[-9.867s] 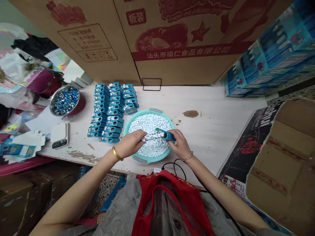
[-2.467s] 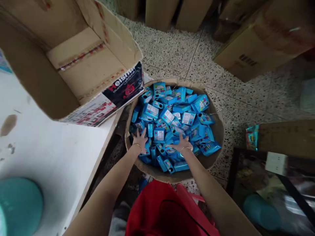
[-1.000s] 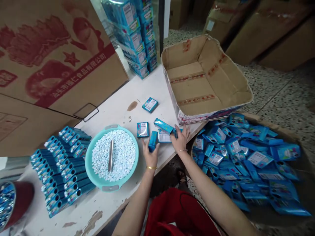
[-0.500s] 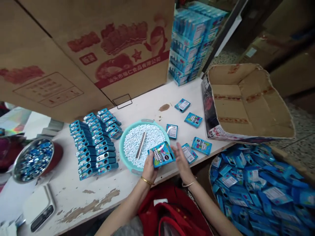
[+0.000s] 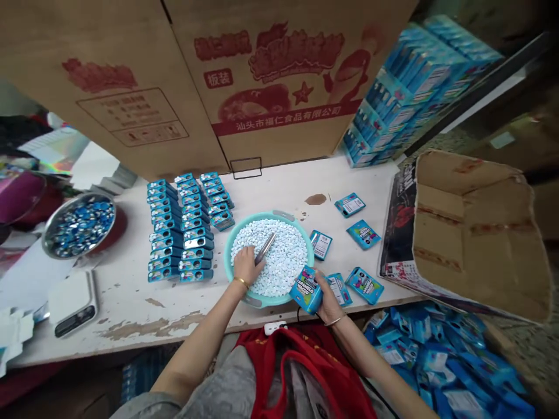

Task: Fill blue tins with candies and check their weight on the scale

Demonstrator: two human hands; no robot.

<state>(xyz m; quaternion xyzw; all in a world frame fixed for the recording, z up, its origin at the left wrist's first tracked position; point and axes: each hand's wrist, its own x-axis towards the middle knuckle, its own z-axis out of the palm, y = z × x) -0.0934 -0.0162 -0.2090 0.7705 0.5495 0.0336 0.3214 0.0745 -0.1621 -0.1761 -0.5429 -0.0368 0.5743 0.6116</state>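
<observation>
My left hand (image 5: 247, 266) is closed round the lower end of a shiny metal tube (image 5: 266, 245) in a mint-green basin (image 5: 227, 262). Small pale-blue candies (image 5: 286, 250) fill the basin, and the tube lies tilted over them. At the basin's right rim my right hand (image 5: 328, 298) grips a blue candy box (image 5: 307, 290), its printed front facing up. Beside that hand, more blue boxes lie flat on the table, among them one box (image 5: 364, 285) close to the table edge and another (image 5: 321, 244) by the basin.
Rows of blue boxes (image 5: 196, 244) stand left of the basin. Farther left are a metal bowl (image 5: 117, 218) of blue wrapped pieces and a white scale (image 5: 72, 297). Big cartons (image 5: 279, 139) wall the back. An open cardboard box (image 5: 437, 227) stands right, above a heap of blue boxes (image 5: 441, 361).
The blue box has passed from my left hand to my right. My left hand has moved into the basin and taken hold of the metal tube. The view has shifted.
</observation>
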